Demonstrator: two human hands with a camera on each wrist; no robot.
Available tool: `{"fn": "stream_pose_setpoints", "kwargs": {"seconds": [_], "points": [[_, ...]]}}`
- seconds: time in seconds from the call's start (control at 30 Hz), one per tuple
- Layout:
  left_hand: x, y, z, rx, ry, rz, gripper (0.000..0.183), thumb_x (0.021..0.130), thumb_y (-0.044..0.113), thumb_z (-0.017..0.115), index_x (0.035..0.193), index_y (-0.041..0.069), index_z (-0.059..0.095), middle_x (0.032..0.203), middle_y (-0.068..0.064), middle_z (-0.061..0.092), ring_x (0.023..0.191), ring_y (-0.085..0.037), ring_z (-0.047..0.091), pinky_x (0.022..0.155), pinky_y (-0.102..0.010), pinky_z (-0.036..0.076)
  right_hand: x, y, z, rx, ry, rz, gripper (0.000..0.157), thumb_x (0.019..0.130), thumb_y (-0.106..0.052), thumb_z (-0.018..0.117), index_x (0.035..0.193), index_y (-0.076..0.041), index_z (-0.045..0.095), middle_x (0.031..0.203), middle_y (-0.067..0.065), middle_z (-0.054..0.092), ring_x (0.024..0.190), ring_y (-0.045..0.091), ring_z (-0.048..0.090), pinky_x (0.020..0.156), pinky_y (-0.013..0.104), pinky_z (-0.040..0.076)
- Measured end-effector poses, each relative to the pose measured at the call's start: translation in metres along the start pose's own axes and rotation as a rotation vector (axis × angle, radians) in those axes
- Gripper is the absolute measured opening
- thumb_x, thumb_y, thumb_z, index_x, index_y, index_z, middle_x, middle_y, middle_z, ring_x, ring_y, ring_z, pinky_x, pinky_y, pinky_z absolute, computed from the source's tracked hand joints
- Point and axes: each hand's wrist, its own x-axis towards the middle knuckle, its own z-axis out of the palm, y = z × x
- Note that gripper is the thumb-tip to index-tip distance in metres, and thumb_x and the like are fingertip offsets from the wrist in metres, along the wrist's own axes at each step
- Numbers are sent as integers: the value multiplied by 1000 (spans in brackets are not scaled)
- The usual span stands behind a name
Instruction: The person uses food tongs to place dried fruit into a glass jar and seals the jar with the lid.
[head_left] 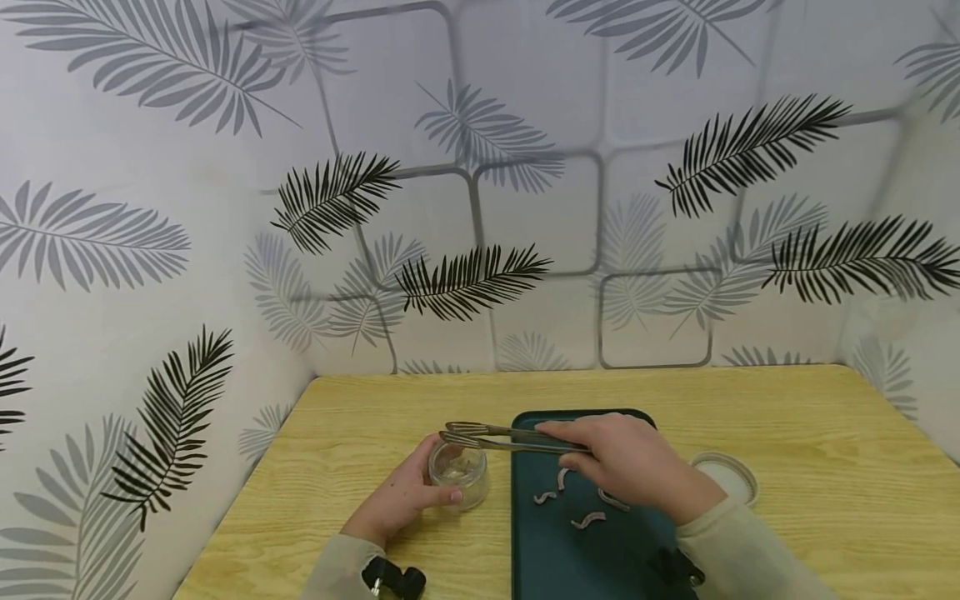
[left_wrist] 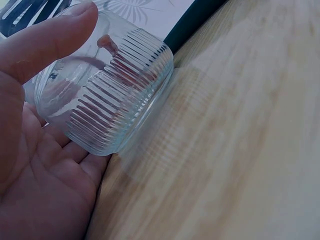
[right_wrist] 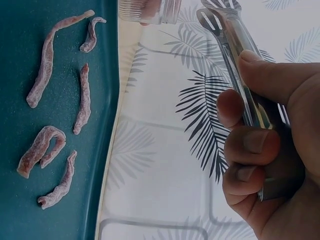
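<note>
My left hand (head_left: 401, 500) holds a ribbed clear glass jar (head_left: 471, 493), thumb and fingers on opposite sides of it. The jar stands without a lid on the table, and a reddish strip (left_wrist: 107, 45) shows through its glass. In my right hand (head_left: 633, 467) is a pair of metal tongs (head_left: 517, 442), pointing left with their slotted tips over the jar's mouth. The tips are slightly apart, and nothing shows between them. Several dried, whitish-pink strips (right_wrist: 84, 100) lie on the dark green tray (head_left: 551, 558) below the right hand.
Right of the tray, partly behind the right wrist, lies a round pale lid (head_left: 727, 475). The tray sits just right of the jar on the wood-grain table (head_left: 420, 396). A leaf-patterned wall (head_left: 540, 325) rises at the table's back edge.
</note>
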Motion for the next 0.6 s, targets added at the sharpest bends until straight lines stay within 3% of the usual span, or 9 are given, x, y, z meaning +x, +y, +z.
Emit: {"fn": "stream_pose_setpoints", "kwargs": {"seconds": [0.13, 0.37, 0.6], "points": [[0, -1, -1, 2, -4, 3, 77, 91, 18, 78, 154, 16, 34, 153, -14, 44, 136, -32, 44, 110, -51, 32, -1, 2, 1, -2, 5, 11, 51, 98, -31, 68, 147, -30, 56, 96, -16, 67, 49, 0, 38, 53, 26, 38], [0, -1, -1, 14, 8, -11, 81, 88, 18, 81, 155, 17, 34, 153, -13, 44, 138, -31, 43, 111, -49, 32, -10, 12, 1, 4, -10, 35, 50, 97, -33, 68, 146, -29, 58, 100, -14, 69, 51, 0, 38, 55, 26, 38], [0, 1, -2, 7, -3, 11, 80, 89, 18, 81, 154, 16, 35, 153, -12, 45, 137, -31, 45, 111, -50, 32, -22, 25, -3, 41, -58, 77, 52, 97, -31, 68, 148, -26, 55, 81, -22, 58, 53, 0, 41, 59, 28, 40]]}}
